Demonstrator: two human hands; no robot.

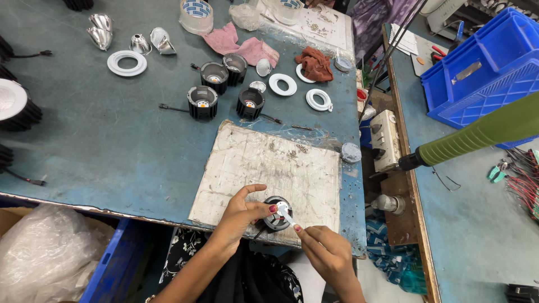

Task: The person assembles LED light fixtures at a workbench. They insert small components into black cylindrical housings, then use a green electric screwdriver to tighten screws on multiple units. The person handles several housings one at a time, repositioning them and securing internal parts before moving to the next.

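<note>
At the near edge of the desk (112, 146), on a worn white board (264, 168), my left hand (238, 221) cups a black lamp housing (277, 213). My right hand (325, 252) pinches a small white tube (285, 214) over it. Farther back stand three more housings (203, 102) and white rings (127, 63).

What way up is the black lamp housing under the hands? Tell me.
Upright, open face up. The black lamp housing sits on the worn board; left hand steadies it, right hand holds a white tool over it.

A big blue-grey tabletop (101, 134) is being lit by soft, even light. A second tabletop (477, 224) is being kept beside it on the right, and blue crates (483, 67) are being stacked there.
</note>
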